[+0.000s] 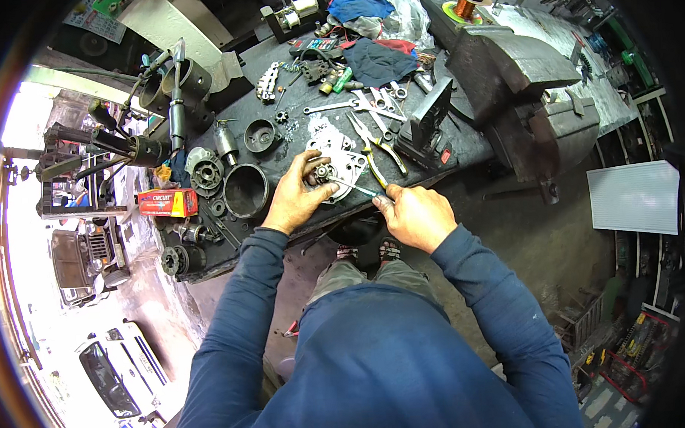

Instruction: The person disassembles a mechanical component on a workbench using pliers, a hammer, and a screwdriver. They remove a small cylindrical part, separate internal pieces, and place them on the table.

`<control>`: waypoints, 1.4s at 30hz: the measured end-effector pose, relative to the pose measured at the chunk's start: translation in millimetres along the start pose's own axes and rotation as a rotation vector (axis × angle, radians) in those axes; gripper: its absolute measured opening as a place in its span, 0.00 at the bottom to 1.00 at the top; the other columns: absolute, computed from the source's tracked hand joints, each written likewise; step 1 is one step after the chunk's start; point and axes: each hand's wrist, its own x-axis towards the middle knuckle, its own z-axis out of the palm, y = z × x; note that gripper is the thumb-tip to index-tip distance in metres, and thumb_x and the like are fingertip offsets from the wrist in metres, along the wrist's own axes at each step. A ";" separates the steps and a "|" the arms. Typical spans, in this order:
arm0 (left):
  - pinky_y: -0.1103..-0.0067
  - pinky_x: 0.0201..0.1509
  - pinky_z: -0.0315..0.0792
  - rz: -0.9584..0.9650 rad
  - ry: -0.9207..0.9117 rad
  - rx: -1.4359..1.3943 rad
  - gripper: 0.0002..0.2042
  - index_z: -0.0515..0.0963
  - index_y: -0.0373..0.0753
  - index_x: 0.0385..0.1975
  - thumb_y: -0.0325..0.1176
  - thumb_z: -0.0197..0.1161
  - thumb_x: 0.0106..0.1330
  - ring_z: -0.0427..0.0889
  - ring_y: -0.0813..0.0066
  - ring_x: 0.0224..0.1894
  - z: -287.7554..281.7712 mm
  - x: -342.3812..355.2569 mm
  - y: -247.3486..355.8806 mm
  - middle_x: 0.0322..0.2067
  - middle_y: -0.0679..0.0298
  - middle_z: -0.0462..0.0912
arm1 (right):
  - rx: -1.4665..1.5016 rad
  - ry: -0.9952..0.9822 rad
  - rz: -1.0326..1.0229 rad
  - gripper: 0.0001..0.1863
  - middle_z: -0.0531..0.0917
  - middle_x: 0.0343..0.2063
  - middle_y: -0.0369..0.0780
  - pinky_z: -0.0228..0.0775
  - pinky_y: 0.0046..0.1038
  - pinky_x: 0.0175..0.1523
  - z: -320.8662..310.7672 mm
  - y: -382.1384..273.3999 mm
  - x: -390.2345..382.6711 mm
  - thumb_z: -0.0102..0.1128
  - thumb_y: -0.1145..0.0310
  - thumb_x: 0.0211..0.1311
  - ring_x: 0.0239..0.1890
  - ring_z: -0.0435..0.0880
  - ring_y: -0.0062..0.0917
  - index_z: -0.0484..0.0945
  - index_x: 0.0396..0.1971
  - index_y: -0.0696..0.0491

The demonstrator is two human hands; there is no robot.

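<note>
At the bench's near edge lies a silvery metal housing (350, 162) with a small gear-like part (323, 172) at its left side. My left hand (294, 200) is closed around that small part, thumb and fingers curled at its sides. In my right hand (419, 217) is a slim screwdriver (355, 187), its handle mostly hidden by my fingers. Its thin shaft points left, the tip at or close to the small part; whether it touches, I cannot tell. Yellow-handled pliers (386, 156) lie just beyond my right hand, beside the housing.
A large dark vise (513, 76) stands at the right. Several wrenches (335, 107) and dark cloths (381, 62) lie farther back. Left of my hands are an open metal cylinder (246, 190), a round cup (261, 135) and a red-yellow box (168, 203). A tool holder (150, 151) stands beyond.
</note>
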 end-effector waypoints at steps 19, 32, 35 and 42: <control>0.70 0.56 0.81 0.019 -0.062 0.220 0.22 0.84 0.37 0.59 0.31 0.76 0.66 0.92 0.61 0.49 -10.8 4.0 2.6 0.47 0.52 0.92 | 0.037 0.067 0.010 0.21 0.89 0.26 0.52 0.81 0.54 0.34 46.3 16.8 0.7 0.59 0.48 0.77 0.29 0.90 0.53 0.83 0.38 0.52; 0.68 0.67 0.77 0.010 -0.084 0.234 0.21 0.83 0.37 0.62 0.29 0.72 0.69 0.87 0.55 0.62 -12.3 1.5 13.9 0.57 0.48 0.88 | 0.005 -0.035 0.051 0.24 0.90 0.28 0.52 0.84 0.53 0.40 3.9 -9.3 -6.7 0.57 0.45 0.77 0.32 0.92 0.51 0.86 0.44 0.53; 0.67 0.68 0.77 -0.009 -0.138 0.232 0.22 0.82 0.39 0.64 0.29 0.70 0.70 0.86 0.52 0.62 -14.8 4.1 15.1 0.59 0.48 0.87 | 0.022 -0.044 0.036 0.23 0.90 0.27 0.52 0.84 0.52 0.39 0.5 -6.6 -4.5 0.56 0.47 0.78 0.32 0.92 0.51 0.85 0.43 0.54; 0.66 0.64 0.78 0.031 -0.110 0.252 0.21 0.82 0.39 0.64 0.30 0.69 0.71 0.88 0.51 0.57 -13.3 2.7 17.7 0.54 0.47 0.88 | 0.011 -0.002 0.064 0.22 0.90 0.26 0.51 0.84 0.51 0.35 10.7 -11.2 -9.0 0.57 0.48 0.78 0.29 0.92 0.48 0.85 0.41 0.53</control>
